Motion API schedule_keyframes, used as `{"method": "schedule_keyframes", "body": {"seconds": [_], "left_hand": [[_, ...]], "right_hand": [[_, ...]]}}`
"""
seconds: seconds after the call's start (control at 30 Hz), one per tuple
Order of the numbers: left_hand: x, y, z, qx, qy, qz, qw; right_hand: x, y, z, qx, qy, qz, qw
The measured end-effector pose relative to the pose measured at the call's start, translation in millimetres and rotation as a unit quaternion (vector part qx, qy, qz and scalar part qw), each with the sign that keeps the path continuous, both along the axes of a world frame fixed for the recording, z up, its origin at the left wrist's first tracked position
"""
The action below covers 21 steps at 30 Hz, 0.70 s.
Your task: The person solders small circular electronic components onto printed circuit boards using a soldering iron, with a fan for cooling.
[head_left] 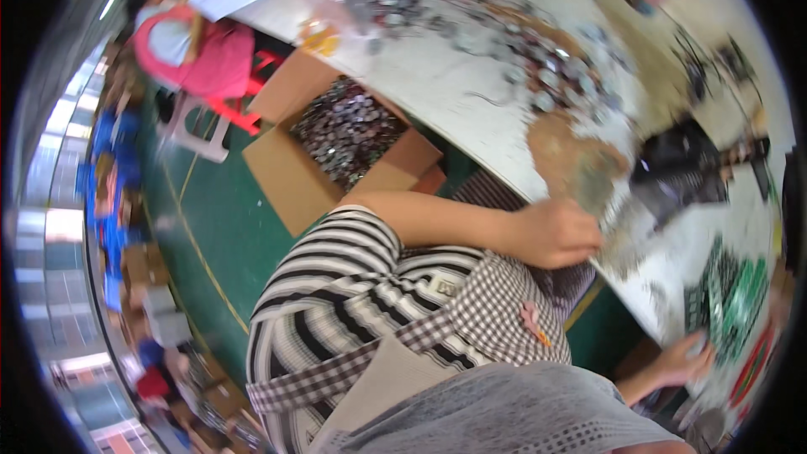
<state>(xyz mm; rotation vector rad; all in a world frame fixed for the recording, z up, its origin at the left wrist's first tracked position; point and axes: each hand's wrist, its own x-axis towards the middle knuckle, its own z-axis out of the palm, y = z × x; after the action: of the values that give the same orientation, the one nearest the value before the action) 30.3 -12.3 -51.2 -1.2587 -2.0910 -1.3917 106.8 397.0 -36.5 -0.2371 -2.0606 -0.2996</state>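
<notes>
White worktable (445, 84), left hand (556, 234) curled, palm hidden, right hand (686, 360) blurred near green pieces (741, 294), can't tell its grip

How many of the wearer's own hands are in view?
2: left hand, at the white table edge; right hand, near the green boards at right. Neither is hidden; whether either holds anything is unclear.
</notes>
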Motion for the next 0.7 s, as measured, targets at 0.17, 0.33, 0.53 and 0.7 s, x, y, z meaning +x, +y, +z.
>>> {"method": "schedule_keyframes", "body": {"seconds": [0.17,0.33,0.53,0.7], "left_hand": [[1.3,-1.2,-5.4,0.029,-0.004,0.015,0.999],[-0.5,-3.8,-3.3,0.027,-0.006,0.016,0.999],[4.2,7.8,11.2,0.109,-0.22,-0.144,0.959],[14.8,44.2,11.0,0.045,-0.677,-0.299,0.671]], "right_hand": [[5.9,0.9,-13.1,-0.097,-0.166,0.041,0.981],[17.9,-26.5,-1.4,-0.19,-0.235,0.102,0.948],[21.1,-79.9,-4.5,-0.349,-0.095,0.136,0.922],[16.4,-161.3,-15.4,-0.593,-0.036,0.188,0.782]]}}
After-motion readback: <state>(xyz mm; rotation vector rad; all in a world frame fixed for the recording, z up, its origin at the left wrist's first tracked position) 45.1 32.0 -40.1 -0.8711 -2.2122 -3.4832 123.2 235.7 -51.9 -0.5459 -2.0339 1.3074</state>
